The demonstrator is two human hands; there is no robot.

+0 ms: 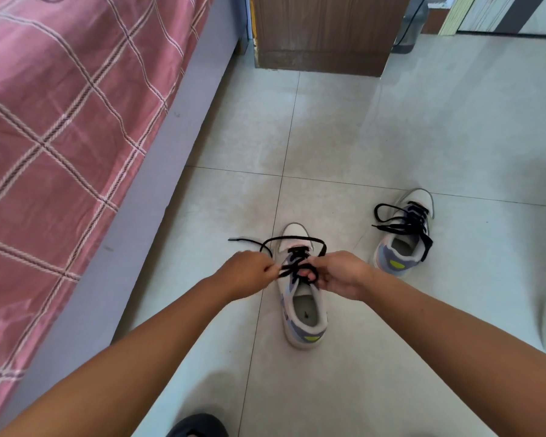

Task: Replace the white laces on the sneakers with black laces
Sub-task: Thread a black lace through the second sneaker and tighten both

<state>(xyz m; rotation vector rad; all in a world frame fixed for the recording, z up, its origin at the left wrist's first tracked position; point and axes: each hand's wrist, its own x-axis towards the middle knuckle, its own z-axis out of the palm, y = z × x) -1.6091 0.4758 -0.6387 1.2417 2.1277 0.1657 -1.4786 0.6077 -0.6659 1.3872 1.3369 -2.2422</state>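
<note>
A white and lilac sneaker [303,316] stands on the floor tiles, toe pointing away from me, with a black lace [293,238] threaded through its eyelets. My left hand [246,272] pinches one strand of that lace at the shoe's left side. My right hand [338,274] grips the other strand, which loops round its fingers above the tongue. A loose loop of the lace arcs over the toe, and one lace end lies on the floor to the left. A second sneaker [402,238] sits farther right with its own black lace [397,217] threaded and its ends lying loose.
A bed with a pink checked cover [60,137] and a grey side panel runs along the left. A wooden cabinet [325,33] stands at the back. A dark slipper [199,427] shows at the bottom edge. Pale floor tiles [391,137] spread around the shoes.
</note>
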